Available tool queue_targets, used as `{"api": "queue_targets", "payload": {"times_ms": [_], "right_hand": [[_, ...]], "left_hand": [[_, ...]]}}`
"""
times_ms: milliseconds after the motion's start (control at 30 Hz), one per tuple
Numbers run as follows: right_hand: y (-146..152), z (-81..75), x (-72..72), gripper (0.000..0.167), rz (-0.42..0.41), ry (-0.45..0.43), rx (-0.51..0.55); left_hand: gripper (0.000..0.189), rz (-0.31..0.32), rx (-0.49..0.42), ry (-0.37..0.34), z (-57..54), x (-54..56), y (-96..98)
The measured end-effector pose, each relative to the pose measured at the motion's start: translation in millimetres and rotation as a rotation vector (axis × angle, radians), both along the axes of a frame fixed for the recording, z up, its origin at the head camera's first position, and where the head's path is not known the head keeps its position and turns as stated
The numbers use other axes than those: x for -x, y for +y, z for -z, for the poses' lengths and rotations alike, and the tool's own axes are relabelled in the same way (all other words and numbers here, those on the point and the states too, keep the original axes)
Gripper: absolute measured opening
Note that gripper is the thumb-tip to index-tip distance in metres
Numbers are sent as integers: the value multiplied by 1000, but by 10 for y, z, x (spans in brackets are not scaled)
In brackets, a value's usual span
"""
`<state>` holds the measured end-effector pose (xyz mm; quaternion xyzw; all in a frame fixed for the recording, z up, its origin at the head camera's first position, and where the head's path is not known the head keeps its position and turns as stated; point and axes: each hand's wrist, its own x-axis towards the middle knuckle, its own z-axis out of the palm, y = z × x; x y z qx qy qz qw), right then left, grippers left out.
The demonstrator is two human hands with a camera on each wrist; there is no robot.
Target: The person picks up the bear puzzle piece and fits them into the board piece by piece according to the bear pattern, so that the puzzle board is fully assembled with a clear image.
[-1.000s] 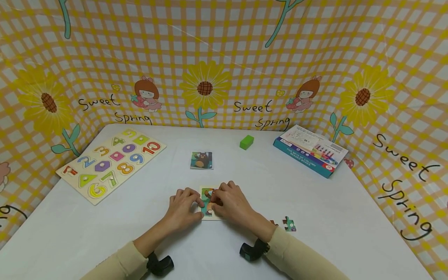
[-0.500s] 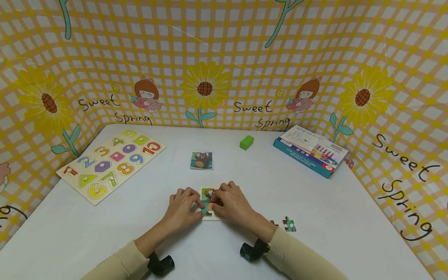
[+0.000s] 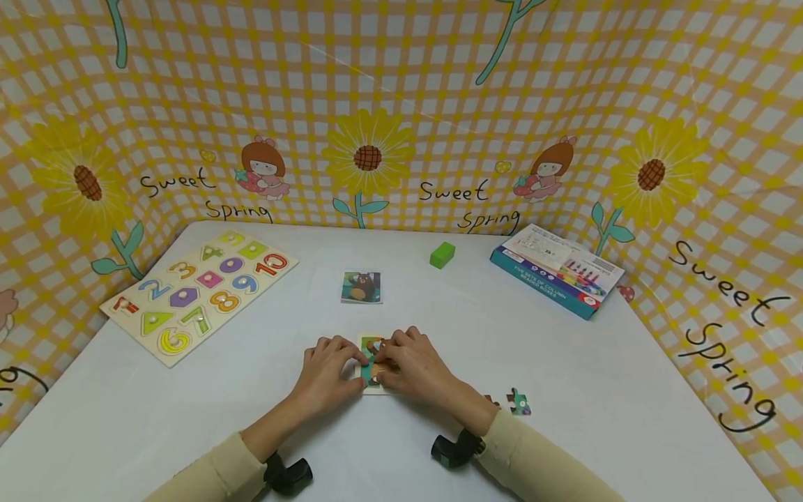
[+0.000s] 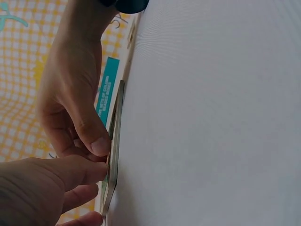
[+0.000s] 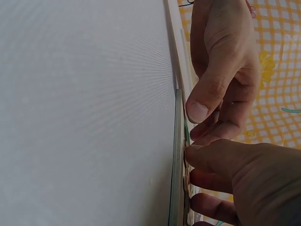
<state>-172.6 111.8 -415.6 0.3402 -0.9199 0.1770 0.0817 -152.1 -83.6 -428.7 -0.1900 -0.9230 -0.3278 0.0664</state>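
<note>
A small jigsaw board [image 3: 376, 392] with a pale frame lies flat in front of me, its bear picture partly hidden by both hands. My left hand [image 3: 327, 373] rests its thumb and fingertips on the board's left side. From the right, my right hand [image 3: 414, 366] pinches a brown puzzle piece [image 3: 380, 367] between thumb and forefinger, low against the board. In the left wrist view, fingertips of both hands meet along the upper face of the board [image 4: 115, 160]. Edge-on in the right wrist view, the board [image 5: 178, 160] shows pieces slightly raised on top.
Loose puzzle pieces [image 3: 519, 401] lie beside my right forearm, one partly hidden. A bear picture card [image 3: 362, 288] sits beyond the board. Farther off are a number peg board [image 3: 199, 296], a green block [image 3: 442, 255] and a flat box [image 3: 557, 270].
My right hand has shifted slightly left and toward me with the brown puzzle piece. The left fingertips have edged a little right over the board.
</note>
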Motion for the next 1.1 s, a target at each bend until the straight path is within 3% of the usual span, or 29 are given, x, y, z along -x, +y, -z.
{"api": "queue_targets", "payload": {"times_ms": [467,733,900,1100], "right_hand": [[2,-5,3,19,5,8,-5],[42,-125,-35,12,52,-23,29],[175,-219,-78,11,99,-35,37],[465,-254,-153,22,155,-59,27]], "left_hand": [[16,13,34,11,3,-2,-3],[17,18,-3,7,11,-12,-14],[17,16,-20,3,26,-13,-21],[18,12,-16,3,41,-8,-24]]}}
